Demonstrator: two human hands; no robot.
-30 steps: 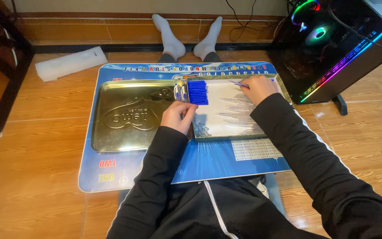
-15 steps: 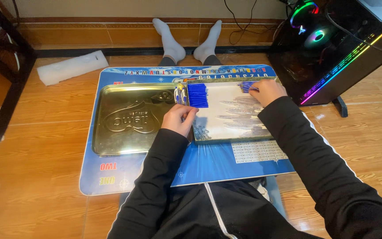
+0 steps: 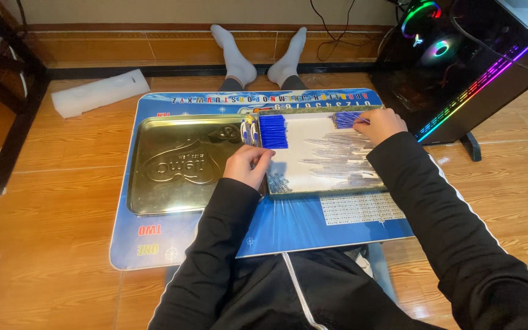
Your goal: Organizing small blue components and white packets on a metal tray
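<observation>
A shallow gold metal tin (image 3: 313,190) with a white inner floor lies on a blue printed mat (image 3: 288,226). A neat bundle of blue sticks (image 3: 273,131) sits at its left end, several clear thin pieces (image 3: 337,159) lie across the middle, and a loose pile of blue sticks (image 3: 344,118) is at the far right corner. My left hand (image 3: 249,165) rests curled on the tin's left edge, just below the neat bundle. My right hand (image 3: 379,125) reaches to the far right corner, fingers pinched on the loose pile's sticks.
The gold embossed lid (image 3: 184,165) lies left of the tin on the mat. My socked feet (image 3: 258,52) stretch toward the wall. A lit computer case (image 3: 459,61) stands at the right, a white foam block (image 3: 100,93) at the far left, dark furniture legs (image 3: 10,122) beyond.
My right hand has moved from the tin's middle up and right to the pile of blue sticks in the far corner. The left hand stays in place.
</observation>
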